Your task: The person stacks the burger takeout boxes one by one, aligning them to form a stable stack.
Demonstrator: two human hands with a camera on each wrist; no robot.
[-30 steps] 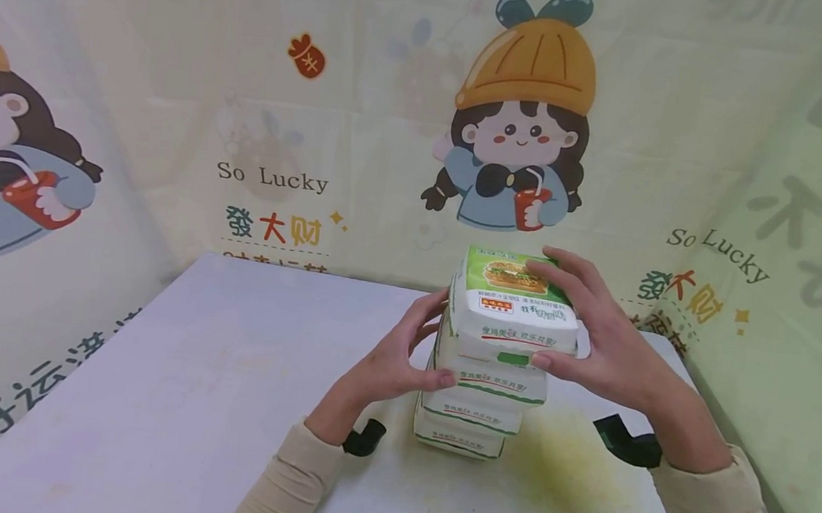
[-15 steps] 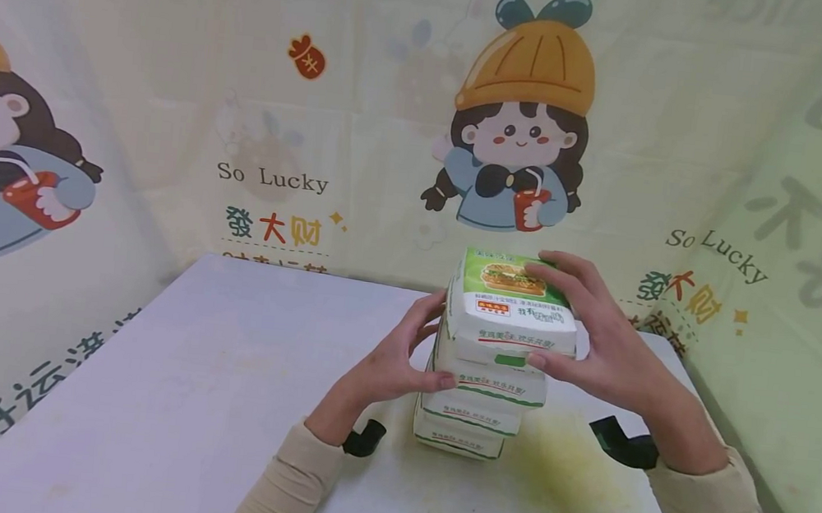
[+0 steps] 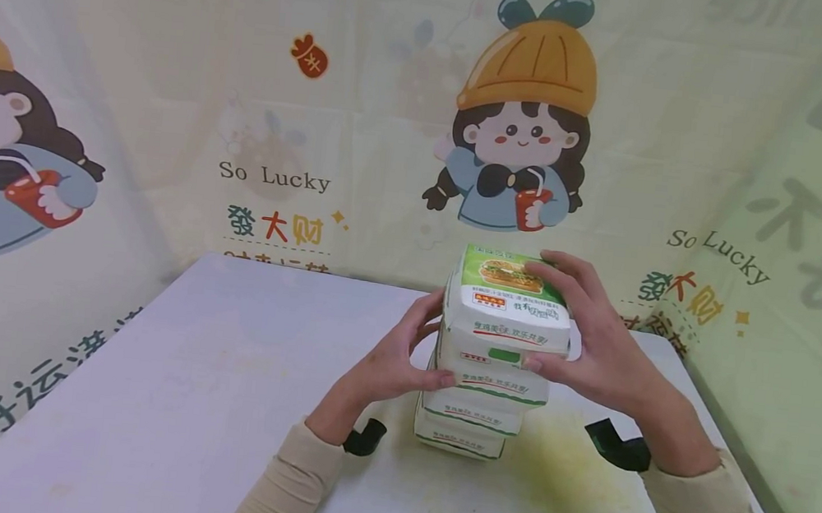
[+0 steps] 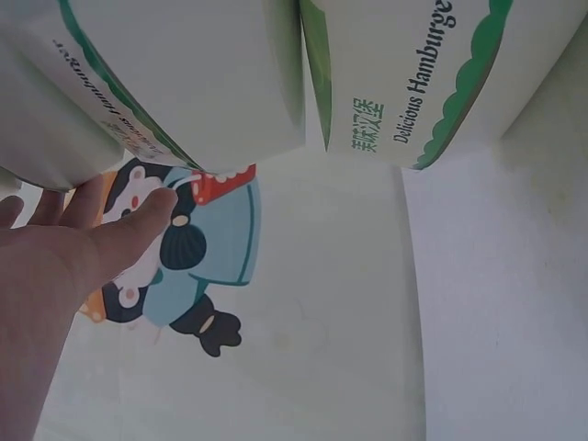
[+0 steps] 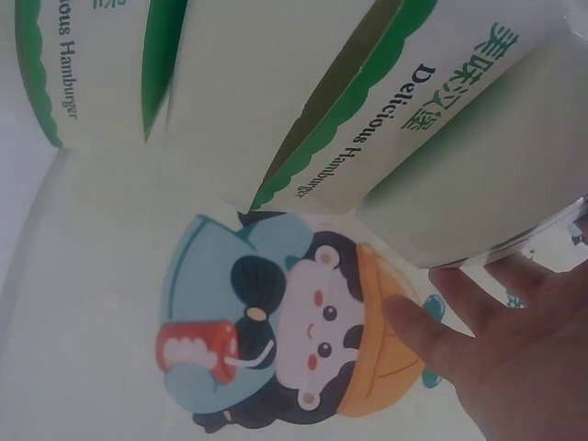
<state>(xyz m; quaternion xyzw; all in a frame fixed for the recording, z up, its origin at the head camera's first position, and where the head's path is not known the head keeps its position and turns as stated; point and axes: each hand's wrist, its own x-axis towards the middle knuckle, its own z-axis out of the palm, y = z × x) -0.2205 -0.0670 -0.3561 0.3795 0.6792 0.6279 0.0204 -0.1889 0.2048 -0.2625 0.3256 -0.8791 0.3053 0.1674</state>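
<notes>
Several white-and-green hamburger boxes stand in an uneven stack on the table, in the middle right of the head view. The top hamburger box (image 3: 508,307) carries a burger picture on its lid. My right hand (image 3: 595,349) holds this box at its right side, thumb low on the front and fingers over the lid. My left hand (image 3: 394,358) holds the hamburger box (image 3: 495,384) beneath, thumb at its front left corner; its other fingers are partly hidden behind the stack. Lower hamburger boxes (image 3: 459,439) rest on the table. Both wrist views show printed box sides close up.
The white table (image 3: 218,403) extends left of the stack and bears a yellowish stain (image 3: 576,471) to the right. A printed cloth backdrop (image 3: 387,122) with cartoon figures rises behind and at both sides. A black strap piece (image 3: 619,446) sticks out at the right wrist.
The top hamburger box has shifted slightly left with my right hand, and more print on the box below it shows. My left hand and the lower boxes look nearly still.
</notes>
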